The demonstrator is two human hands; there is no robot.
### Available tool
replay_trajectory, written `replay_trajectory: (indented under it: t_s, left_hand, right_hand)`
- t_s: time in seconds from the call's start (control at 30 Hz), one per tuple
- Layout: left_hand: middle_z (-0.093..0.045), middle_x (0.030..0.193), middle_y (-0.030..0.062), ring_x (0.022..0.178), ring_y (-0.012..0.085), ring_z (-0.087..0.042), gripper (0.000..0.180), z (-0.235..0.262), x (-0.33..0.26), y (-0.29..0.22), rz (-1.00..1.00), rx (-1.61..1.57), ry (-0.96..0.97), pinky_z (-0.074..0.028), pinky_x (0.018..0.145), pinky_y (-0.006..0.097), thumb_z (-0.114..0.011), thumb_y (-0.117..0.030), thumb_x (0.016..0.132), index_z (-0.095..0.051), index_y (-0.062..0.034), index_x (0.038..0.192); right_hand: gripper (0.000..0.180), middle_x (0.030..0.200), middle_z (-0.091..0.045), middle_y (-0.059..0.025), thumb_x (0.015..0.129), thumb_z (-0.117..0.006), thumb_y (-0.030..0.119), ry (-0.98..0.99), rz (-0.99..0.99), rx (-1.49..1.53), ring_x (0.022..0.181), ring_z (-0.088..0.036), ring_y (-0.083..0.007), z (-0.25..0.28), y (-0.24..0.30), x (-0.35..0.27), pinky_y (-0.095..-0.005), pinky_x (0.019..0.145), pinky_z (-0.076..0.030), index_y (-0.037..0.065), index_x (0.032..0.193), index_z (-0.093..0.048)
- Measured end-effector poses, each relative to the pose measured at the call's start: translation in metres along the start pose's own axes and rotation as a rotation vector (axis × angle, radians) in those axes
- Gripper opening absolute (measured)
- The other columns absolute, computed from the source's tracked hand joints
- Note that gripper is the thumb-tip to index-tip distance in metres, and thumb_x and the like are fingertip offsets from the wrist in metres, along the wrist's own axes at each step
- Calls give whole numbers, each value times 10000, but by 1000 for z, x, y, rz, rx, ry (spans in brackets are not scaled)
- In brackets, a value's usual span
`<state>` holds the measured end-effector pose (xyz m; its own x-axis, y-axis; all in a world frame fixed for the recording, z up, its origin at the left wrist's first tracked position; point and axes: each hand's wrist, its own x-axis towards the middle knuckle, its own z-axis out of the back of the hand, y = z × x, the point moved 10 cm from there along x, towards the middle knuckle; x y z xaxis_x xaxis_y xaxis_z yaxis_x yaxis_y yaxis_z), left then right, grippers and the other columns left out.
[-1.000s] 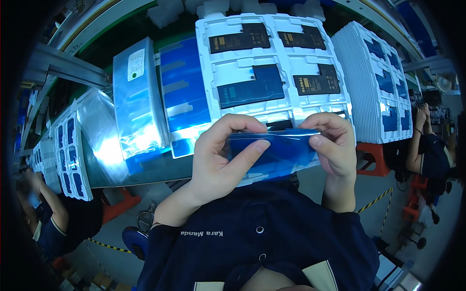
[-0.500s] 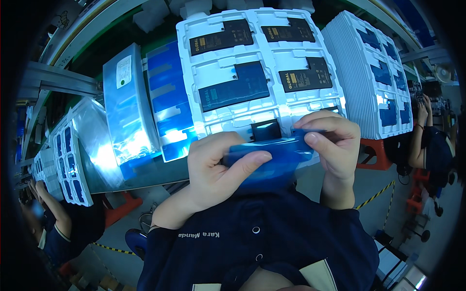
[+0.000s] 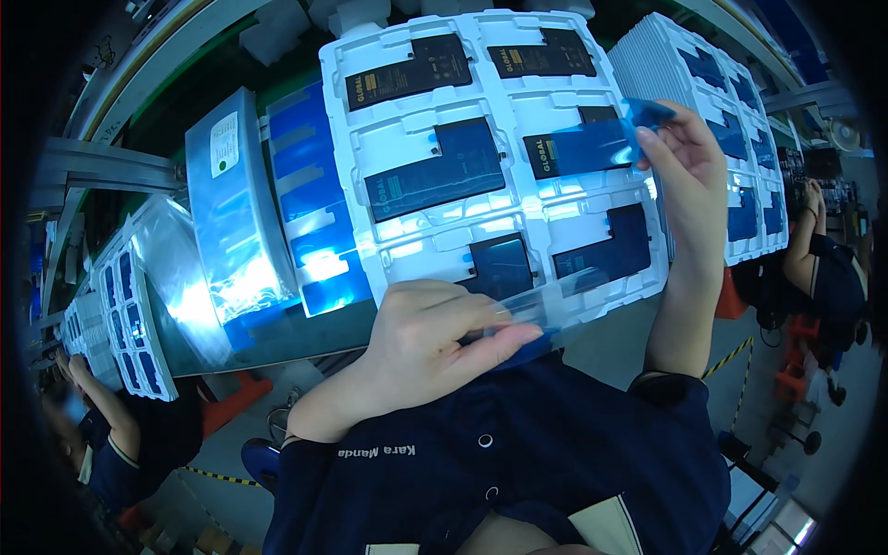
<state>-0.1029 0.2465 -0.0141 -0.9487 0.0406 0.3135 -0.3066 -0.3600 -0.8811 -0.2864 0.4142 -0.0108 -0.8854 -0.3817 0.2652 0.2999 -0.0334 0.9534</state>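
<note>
A white tray (image 3: 398,134) in front of me holds several flat black batteries, each in its own compartment. My right hand (image 3: 689,153) is raised over the tray's right side, thumb and fingers pinching a blue film (image 3: 650,114). This film reaches over the battery in the right middle compartment (image 3: 566,153), partly covering it. My left hand (image 3: 439,333) is closed at the tray's near edge, gripping a clear film (image 3: 560,301) between thumb and fingers. That film sticks out rightward, beneath the near right battery (image 3: 610,250). Bluish film also covers the left middle battery (image 3: 439,171).
Left of the tray lie blue film sheets (image 3: 310,190) and a stack of clear plastic sheets (image 3: 231,213) with a white label. A tall stack of trays (image 3: 652,88) stands at the right. Co-workers sit at both sides, one person's arm (image 3: 97,393) at far left.
My right hand has moved away from the left, up and right over the tray, carrying the blue film onto a battery. The left hand stays low, now with clear film.
</note>
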Motion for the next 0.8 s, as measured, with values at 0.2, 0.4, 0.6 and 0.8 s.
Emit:
replay_trajectory:
  t_s: [0.2, 0.4, 0.6, 0.8]
  left_hand:
    - [-618, 563, 51, 444, 128, -532, 112, -1, -1, 8, 60, -10, 39, -343, 412, 238, -759, -113, 733, -698, -29, 691]
    - [-617, 561, 45, 442, 126, -527, 115, -1, 0, 9, 69, -7, 60, -336, 410, 240, -759, -123, 735, -701, -32, 695]
    - [-616, 565, 45, 441, 131, -524, 118, -1, 1, 9, 66, 4, 63, -334, 411, 244, -766, -133, 728, -701, -38, 701]
    - [-612, 565, 46, 438, 134, -519, 126, -1, 2, 8, 57, 1, 56, -330, 410, 244, -771, -139, 723, -698, -39, 699]
  right_hand:
    - [324, 908, -655, -54, 820, -650, 10, 7, -98, -85, 744, -597, -52, -7, -23, 2, -156, 625, -455, -45, 1129, -571]
    - [352, 880, -676, -68, 784, -684, 5, -23, -123, -40, 721, -608, -46, 1, -31, 3, -137, 577, -434, -57, 1117, -589]
    - [348, 823, -673, -55, 771, -699, 10, -10, -132, -56, 659, -587, -38, 0, -33, 3, -142, 543, -422, -59, 1099, -604]
    - [322, 790, -662, -40, 775, -694, 9, -14, -128, -73, 634, -568, -32, -1, -32, 2, -143, 540, -415, -60, 1079, -613]
